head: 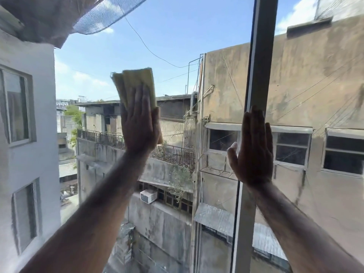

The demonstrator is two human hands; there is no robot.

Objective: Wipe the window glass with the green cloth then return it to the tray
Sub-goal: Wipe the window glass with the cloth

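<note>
My left hand [140,125] lies flat against the window glass [173,46] and presses a folded yellow-green cloth [134,83] onto it, left of centre. The cloth sticks out above my fingers and a strip shows beside my thumb. My right hand [253,150] is spread flat with fingers up, resting on the grey vertical window frame [260,75] and the glass beside it. It holds nothing. No tray is in view.
The grey frame bar divides the pane into a wide left part and a narrower right part. Through the glass I see a white building at left, stained concrete buildings ahead and right, cables and blue sky.
</note>
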